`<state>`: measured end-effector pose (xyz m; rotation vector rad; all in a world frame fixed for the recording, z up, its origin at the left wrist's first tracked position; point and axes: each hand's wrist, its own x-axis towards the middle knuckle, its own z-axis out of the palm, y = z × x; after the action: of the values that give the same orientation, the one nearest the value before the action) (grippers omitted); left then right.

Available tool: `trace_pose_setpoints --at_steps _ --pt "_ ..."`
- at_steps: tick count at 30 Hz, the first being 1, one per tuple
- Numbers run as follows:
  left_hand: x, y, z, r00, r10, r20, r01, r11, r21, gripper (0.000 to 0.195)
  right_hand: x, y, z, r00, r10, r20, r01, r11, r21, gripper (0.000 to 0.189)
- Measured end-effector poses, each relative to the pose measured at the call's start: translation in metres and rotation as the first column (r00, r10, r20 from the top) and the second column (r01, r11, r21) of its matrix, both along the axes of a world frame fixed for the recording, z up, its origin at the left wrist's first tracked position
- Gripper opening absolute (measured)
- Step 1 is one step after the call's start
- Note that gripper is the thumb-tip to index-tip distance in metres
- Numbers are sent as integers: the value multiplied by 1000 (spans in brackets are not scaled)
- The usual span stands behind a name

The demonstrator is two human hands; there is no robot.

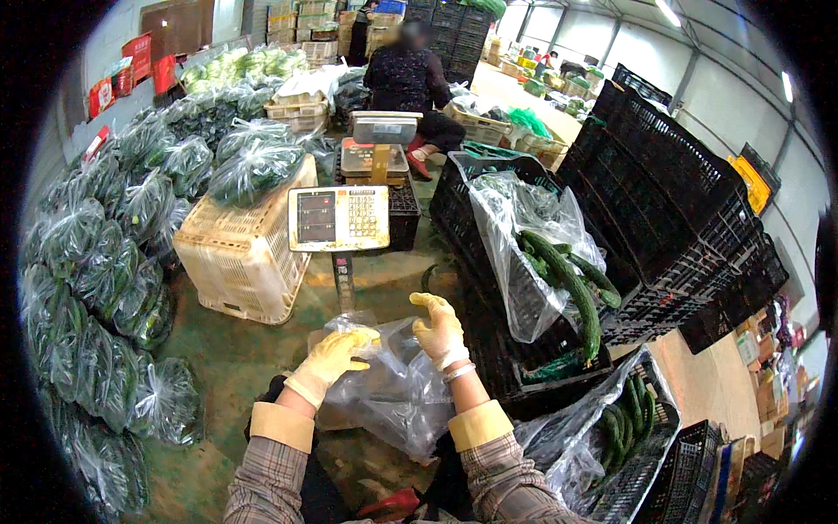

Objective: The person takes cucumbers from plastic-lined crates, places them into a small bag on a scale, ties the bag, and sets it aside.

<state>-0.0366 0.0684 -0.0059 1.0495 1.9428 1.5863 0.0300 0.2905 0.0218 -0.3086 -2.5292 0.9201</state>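
Observation:
My left hand (337, 360), in a pale yellow glove, is at the left side of a clear plastic bag (399, 399), with thumb and fingers apart. On the bag's right side my right hand (440, 331), gloved the same way, curves its fingers with the thumb spread. Whether either hand touches the bag's film is hard to tell. Beyond the hands stands a scale's keypad display (338, 219). To the right, long cucumbers (569, 281) lie on plastic film over a black crate (458, 229). More cucumbers (625, 419) lie in a film-lined crate (664, 432) at lower right.
Bagged green vegetables (98, 262) are piled along the left. An upturned cream plastic crate (242, 255) bears another bag (255, 167). Stacked black crates (661, 216) rise at the right. A person in dark clothes (406, 78) sits beyond the scale; other people are farther back.

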Motion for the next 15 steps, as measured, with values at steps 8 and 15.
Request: trace_pose_setpoints --at_steps 8,15 --pt "0 9 -12 884 -41 466 -46 984 174 19 1 6 -7 1000 2 -3 -2 998 -65 24" --pt "1 18 -7 744 118 657 -220 973 75 16 9 -5 6 998 63 1 -62 974 -218 35"
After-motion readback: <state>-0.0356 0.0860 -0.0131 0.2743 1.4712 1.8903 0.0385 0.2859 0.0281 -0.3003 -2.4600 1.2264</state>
